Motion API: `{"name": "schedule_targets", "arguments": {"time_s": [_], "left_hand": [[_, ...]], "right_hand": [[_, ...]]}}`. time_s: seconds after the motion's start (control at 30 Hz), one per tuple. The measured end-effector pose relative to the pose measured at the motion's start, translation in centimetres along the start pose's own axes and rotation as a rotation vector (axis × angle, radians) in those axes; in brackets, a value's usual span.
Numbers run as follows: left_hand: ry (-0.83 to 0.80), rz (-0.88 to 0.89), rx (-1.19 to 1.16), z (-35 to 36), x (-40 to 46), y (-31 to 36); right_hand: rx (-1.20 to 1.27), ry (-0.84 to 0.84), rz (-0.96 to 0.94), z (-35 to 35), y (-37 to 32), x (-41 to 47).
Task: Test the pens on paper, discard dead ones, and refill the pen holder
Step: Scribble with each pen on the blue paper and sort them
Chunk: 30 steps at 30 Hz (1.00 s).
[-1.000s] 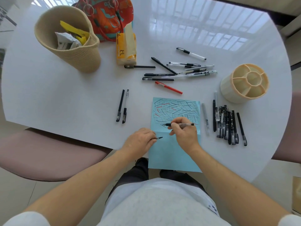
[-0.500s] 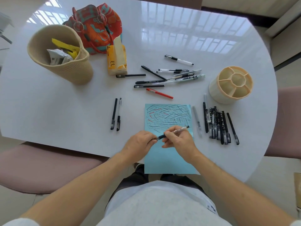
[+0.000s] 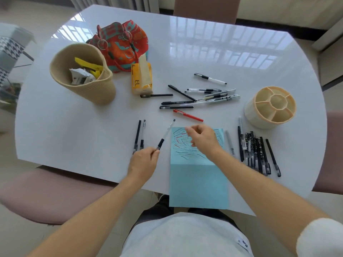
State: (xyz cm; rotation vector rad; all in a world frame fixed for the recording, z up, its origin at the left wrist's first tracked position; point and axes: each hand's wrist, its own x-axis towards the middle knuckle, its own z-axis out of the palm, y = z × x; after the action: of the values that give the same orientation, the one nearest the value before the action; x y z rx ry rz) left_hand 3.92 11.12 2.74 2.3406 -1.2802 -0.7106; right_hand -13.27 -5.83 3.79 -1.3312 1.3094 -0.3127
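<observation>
My left hand (image 3: 143,161) grips a clear pen with a black grip (image 3: 165,134) by its lower end; the pen points up and away, left of the paper. My right hand (image 3: 203,139) hovers over the scribbled top of the blue paper (image 3: 198,182), fingers apart and blurred, holding nothing I can see. Two black pens (image 3: 139,136) lie to the left of the held pen. A row of several dark pens (image 3: 256,153) lies right of the paper. Beyond the paper lies a loose pile of pens (image 3: 196,98), with a red pen (image 3: 187,115) nearest. The beige divided pen holder (image 3: 270,106) stands empty at the right.
A woven basket (image 3: 83,75) holding crumpled paper and yellow scraps stands at the back left. Behind it are an orange patterned bag (image 3: 122,43) and a yellow tissue pack (image 3: 141,78). Pink chairs sit at the left, right and far side of the white table (image 3: 74,130).
The pen passed from my right hand to my left, which swung it out to the left of the paper. My right hand let go and lifted over the scribbles. The camera tilted up.
</observation>
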Motion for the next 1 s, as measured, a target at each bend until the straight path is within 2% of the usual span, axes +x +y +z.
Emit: {"name": "schedule_targets", "arguments": {"time_s": [0.1, 0.23, 0.3, 0.4, 0.53, 0.67, 0.73, 0.8, 0.87, 0.93, 1.0], "left_hand": [[0.008, -0.133, 0.097, -1.2, 0.6, -2.7], [-0.025, -0.198, 0.252, -1.4, 1.7, -4.6], [-0.083, -0.215, 0.360, -1.3, 2.1, -5.0], [-0.168, -0.239, 0.509, -1.2, 2.6, -5.2], [-0.143, -0.233, 0.450, -1.4, 2.7, -4.4], [0.034, -0.081, 0.101, -1.6, 3.2, -1.3], [0.026, 0.050, -0.054, -1.6, 3.7, 0.9], [-0.105, 0.200, -0.144, -1.3, 4.1, 2.8], [-0.293, 0.291, -0.091, -0.9, 4.3, 4.3], [-0.464, 0.336, 0.032, -0.2, 4.3, 5.1], [-0.556, 0.350, 0.047, 0.4, 3.8, 5.5]], "right_hand": [[-0.373, 0.194, -0.172, -0.9, -1.0, 4.2], [-0.759, 0.178, -0.264, -0.8, -0.8, 7.9], [-0.881, 0.156, -0.282, -0.6, -0.4, 8.8], [-0.918, 0.167, -0.341, -0.2, -0.1, 9.1], [-0.803, 0.149, -0.360, -0.7, -0.2, 7.9], [-0.518, 0.094, -0.361, -2.2, -0.1, 3.8], [-0.380, 0.043, -0.356, -2.9, 0.3, 1.0], [-0.234, -0.004, -0.305, -3.3, 1.1, -1.7], [-0.095, -0.020, -0.232, -3.5, 2.1, -4.0], [0.052, -0.009, -0.165, -3.7, 3.0, -5.8], [0.254, 0.006, -0.101, -3.9, 3.6, -7.0]]}}
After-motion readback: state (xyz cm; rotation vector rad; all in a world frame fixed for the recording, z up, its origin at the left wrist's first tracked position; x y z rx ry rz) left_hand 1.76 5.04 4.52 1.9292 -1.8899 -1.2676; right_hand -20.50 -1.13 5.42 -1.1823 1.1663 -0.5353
